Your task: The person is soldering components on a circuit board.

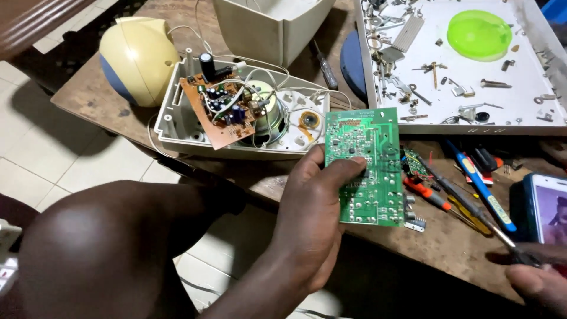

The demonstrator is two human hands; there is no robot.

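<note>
Left hand (313,224) grips a green circuit board (366,168), thumb across its solder side, fingers behind; board is held upright just above the wooden bench (455,242) edge. Right hand (540,277) sits at the lower right, fingers closed around a thin metal tool (466,207) whose shaft runs up-left toward the board; tip ends near the board's right edge, can't tell if it touches. Beyond the left hand: opened off-white casing (177,118) with a brown circuit board (221,109) tilted over a round speaker (269,118), white wires looping out. Further left of that, a cream and blue rounded shell (136,56). Between the hands on the bench: screwdrivers, one blue-handled (484,189), one orange-handled (428,195), plus a small green board (415,162). Beside the right hand, a phone (546,210) with a lit screen. Beyond the right hand, a white tray (531,94) of loose screws and metal bits, with a green translucent bowl (478,34) in it.
</note>
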